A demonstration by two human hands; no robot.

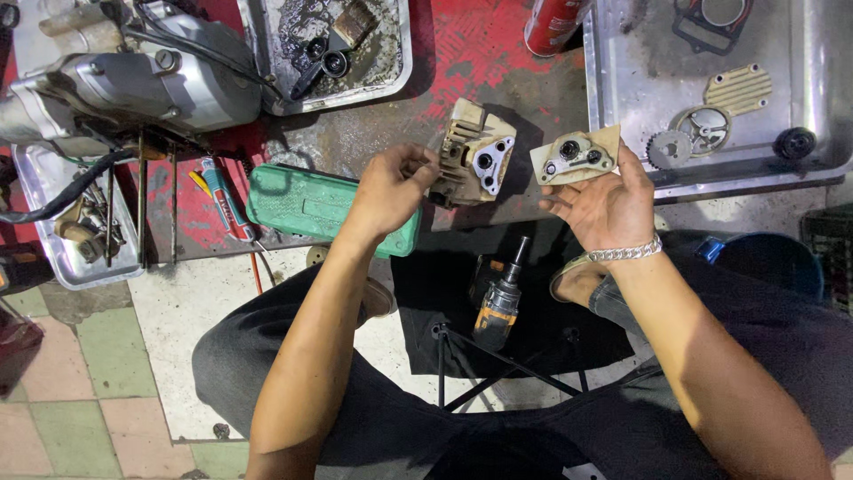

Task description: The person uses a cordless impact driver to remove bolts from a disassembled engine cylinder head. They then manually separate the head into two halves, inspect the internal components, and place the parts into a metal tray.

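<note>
Engine block (pixel 469 153), finned and grimy, sits gripped in the left hand (pixel 388 191) above the green case (pixel 311 206). Just beside it, the right hand (pixel 607 203) pinches a tan gasket (pixel 577 155). I'd line up holes squarely before pressing them together.

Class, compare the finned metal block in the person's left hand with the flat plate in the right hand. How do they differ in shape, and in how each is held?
The finned block is thick and chunky, with cooling fins; the flat plate is thin and pale. The left hand wraps around the block's side; the right hand pinches the plate at its lower edge, palm up. Both show round holes and are held above the floor.
</note>
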